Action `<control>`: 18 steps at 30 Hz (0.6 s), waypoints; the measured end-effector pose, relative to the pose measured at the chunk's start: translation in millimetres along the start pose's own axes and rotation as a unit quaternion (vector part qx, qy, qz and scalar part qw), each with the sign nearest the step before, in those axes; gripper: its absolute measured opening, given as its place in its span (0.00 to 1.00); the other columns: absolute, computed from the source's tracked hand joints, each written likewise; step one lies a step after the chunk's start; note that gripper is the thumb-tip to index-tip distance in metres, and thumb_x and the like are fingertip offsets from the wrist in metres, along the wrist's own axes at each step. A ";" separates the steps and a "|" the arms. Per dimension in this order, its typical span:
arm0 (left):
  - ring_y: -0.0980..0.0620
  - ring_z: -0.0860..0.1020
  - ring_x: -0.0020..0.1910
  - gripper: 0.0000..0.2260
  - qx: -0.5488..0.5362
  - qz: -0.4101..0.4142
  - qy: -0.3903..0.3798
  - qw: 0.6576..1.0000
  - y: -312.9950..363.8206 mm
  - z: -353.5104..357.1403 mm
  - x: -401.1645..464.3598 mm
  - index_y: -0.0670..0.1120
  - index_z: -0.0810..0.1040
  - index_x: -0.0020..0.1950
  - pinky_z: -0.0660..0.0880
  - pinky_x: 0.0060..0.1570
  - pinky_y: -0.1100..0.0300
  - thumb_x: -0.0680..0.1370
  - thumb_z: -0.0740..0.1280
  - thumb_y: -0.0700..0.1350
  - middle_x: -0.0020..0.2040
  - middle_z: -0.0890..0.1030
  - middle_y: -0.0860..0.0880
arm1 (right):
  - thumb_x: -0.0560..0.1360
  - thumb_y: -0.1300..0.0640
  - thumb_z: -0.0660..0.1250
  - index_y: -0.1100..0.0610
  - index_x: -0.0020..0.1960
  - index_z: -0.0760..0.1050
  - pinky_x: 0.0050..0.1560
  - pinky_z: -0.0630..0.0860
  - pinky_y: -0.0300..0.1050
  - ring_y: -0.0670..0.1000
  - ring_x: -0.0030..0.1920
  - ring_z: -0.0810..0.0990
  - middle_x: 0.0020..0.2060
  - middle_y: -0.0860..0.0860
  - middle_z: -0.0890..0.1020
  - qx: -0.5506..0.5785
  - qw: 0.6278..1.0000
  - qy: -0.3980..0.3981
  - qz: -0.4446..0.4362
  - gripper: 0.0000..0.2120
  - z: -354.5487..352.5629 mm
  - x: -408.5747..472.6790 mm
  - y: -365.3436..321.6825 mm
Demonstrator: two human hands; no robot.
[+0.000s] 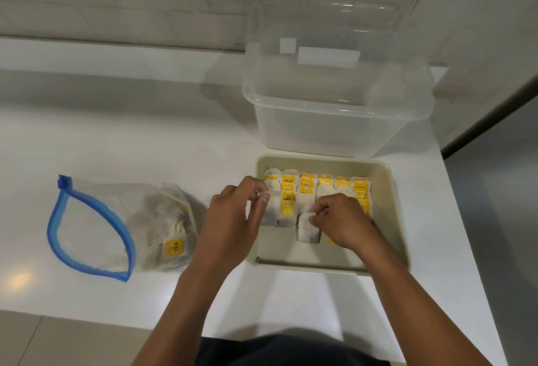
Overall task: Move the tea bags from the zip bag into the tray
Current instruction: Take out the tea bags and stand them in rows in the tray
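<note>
Both hands work over the tray (387, 179). The right hand (343, 220) has its fingers curled and pinches the top edge of a tea bag (307, 229), which lies at the front of the middle rows. The left hand (233, 220) sits at the tray's 9 o'clock edge, thumb and forefinger pinched on what looks like a thin string or tag (263, 192) of a bag in the left rows; exactly what it grips is hard to tell.

The likely trouble is the neat rows (323, 188) being knocked: the packed bags overlap like tiles toward 12 o'clock, and a careless push with the new bag could tip or shift its neighbours. A pulled string could also drag a settled bag out of line.

The tray holds several rows of bags with yellow tags, its 6 o'clock strip bare. The zip bag (116, 229), at 9 o'clock of the tray on the table (145, 147), lies open with many bags left inside. A clear tub (334, 121) stands at 12 o'clock, seemingly with nothing in it.
</note>
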State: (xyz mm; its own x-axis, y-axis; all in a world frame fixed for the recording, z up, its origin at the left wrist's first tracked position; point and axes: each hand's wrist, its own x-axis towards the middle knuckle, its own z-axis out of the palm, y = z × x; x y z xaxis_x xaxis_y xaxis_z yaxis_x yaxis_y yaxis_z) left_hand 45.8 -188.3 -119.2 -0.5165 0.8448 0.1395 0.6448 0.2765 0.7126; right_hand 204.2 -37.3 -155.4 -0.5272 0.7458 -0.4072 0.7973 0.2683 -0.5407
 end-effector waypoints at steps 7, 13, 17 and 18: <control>0.59 0.76 0.48 0.02 -0.006 0.000 0.003 1.000 1.2 0.9 -2.1 0.56 0.76 0.51 0.73 0.47 0.57 0.81 0.66 0.48 0.43 0.79 0.62 | 0.72 0.50 0.72 0.47 0.34 0.77 0.46 0.80 0.48 0.50 0.45 0.80 0.37 0.44 0.82 -0.037 0.999 0.030 0.023 0.09 1.4 8.3 -4.1; 0.59 0.77 0.47 0.04 -0.006 0.005 0.004 1.000 0.3 0.6 -2.9 0.58 0.75 0.50 0.72 0.45 0.60 0.81 0.66 0.48 0.43 0.79 0.63 | 0.73 0.49 0.70 0.47 0.37 0.75 0.42 0.73 0.43 0.52 0.49 0.79 0.43 0.47 0.82 -0.058 0.996 0.056 0.036 0.07 2.2 11.2 -6.7; 0.59 0.77 0.47 0.03 -0.005 0.005 0.007 1.000 0.1 0.6 -3.4 0.57 0.76 0.50 0.70 0.43 0.61 0.80 0.67 0.47 0.43 0.79 0.63 | 0.74 0.49 0.70 0.48 0.43 0.78 0.43 0.70 0.42 0.52 0.52 0.78 0.47 0.47 0.82 -0.060 0.995 0.063 0.040 0.04 2.7 12.0 -9.2; 0.59 0.77 0.47 0.03 -0.005 0.005 0.008 1.000 0.0 0.7 -3.5 0.57 0.76 0.50 0.70 0.43 0.61 0.80 0.67 0.48 0.43 0.79 0.63 | 0.74 0.49 0.69 0.49 0.44 0.78 0.43 0.69 0.42 0.52 0.53 0.78 0.48 0.47 0.82 -0.063 0.995 0.065 0.043 0.04 2.5 11.8 -10.0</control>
State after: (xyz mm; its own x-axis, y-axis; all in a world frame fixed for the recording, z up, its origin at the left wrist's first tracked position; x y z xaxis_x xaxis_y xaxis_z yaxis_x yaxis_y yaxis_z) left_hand 48.0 -190.9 -120.1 -0.5189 0.8403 0.1569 0.6439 0.2635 0.7183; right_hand 189.2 -32.7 -156.6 -0.4198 0.8396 -0.3447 0.8722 0.2683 -0.4089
